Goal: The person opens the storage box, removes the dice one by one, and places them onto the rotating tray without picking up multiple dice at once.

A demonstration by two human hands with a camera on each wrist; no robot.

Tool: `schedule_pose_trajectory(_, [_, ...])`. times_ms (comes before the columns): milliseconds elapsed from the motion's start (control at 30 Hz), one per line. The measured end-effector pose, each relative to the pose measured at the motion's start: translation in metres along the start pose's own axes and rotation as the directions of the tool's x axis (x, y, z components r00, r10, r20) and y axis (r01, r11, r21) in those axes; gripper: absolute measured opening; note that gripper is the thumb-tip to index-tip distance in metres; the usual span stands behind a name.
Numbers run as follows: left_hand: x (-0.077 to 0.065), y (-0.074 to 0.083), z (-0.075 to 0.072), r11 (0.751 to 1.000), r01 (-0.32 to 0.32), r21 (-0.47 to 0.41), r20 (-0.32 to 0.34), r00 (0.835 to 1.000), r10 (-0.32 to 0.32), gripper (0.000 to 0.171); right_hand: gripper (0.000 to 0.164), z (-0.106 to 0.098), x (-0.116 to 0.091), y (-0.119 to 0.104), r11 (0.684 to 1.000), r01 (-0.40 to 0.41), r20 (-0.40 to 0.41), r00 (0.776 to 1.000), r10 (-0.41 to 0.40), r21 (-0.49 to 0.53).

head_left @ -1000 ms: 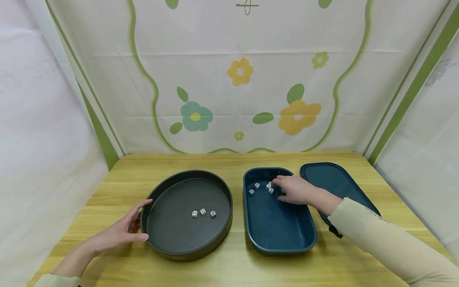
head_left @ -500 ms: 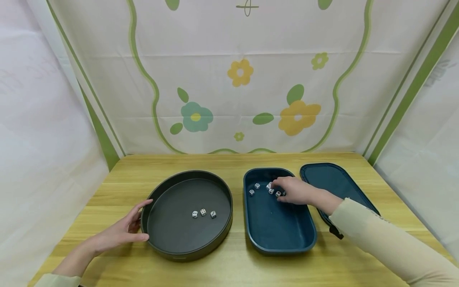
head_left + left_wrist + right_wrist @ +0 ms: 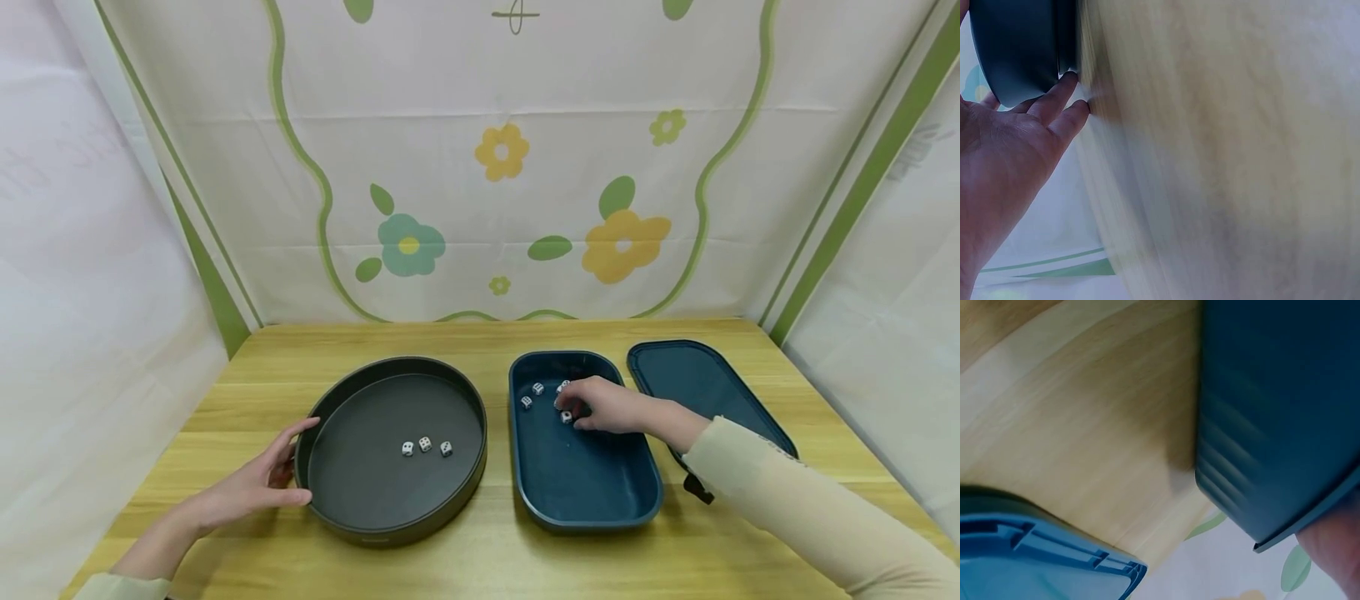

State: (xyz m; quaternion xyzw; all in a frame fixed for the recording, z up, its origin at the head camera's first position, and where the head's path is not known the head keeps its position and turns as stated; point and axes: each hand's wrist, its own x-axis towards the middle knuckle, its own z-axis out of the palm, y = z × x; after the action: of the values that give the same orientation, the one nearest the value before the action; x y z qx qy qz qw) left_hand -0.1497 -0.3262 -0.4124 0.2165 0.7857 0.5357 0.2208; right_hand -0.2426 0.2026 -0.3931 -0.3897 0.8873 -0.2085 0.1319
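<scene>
My left hand (image 3: 247,483) rests with spread fingers against the outer wall of a round dark pan (image 3: 420,529). Three white dice (image 3: 425,444) lie inside the pan. In the left wrist view the fingertips touch the pan's side (image 3: 1016,50). My right hand (image 3: 611,406) reaches into a deep blue rectangular box (image 3: 581,492), its fingers and thumb curled around a white die (image 3: 566,417). Other dice (image 3: 527,402) lie at the box's far left, and one is partly covered by the fingers. The right wrist view shows mainly the box's outer side (image 3: 1272,394).
A blue lid (image 3: 705,383) lies on the wooden table (image 3: 247,400) to the right of the box, under the right forearm. White curtains with printed flowers (image 3: 502,152) enclose the back and sides.
My right hand has shifted slightly left and nearer inside the box, its fingers drawing together. One die now shows between thumb and forefinger. The left hand and pan have not moved.
</scene>
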Motion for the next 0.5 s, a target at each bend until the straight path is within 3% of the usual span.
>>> schedule_pose_trajectory(267, [0.000, -0.001, 0.000, 1.000, -0.009, 0.003, 0.003, 1.000, 0.009, 0.086, 0.021, 0.006, 0.006, -0.003, 0.993, 0.030, 0.033, 0.999, -0.034, 0.114])
schedule_pose_trajectory(500, [0.000, -0.003, -0.001, 1.000, -0.009, -0.007, 0.008, 1.000, 0.009, 0.085, 0.018, 0.013, 0.012, -0.003, 0.992, 0.073, 0.055, 0.995, -0.079, 0.099])
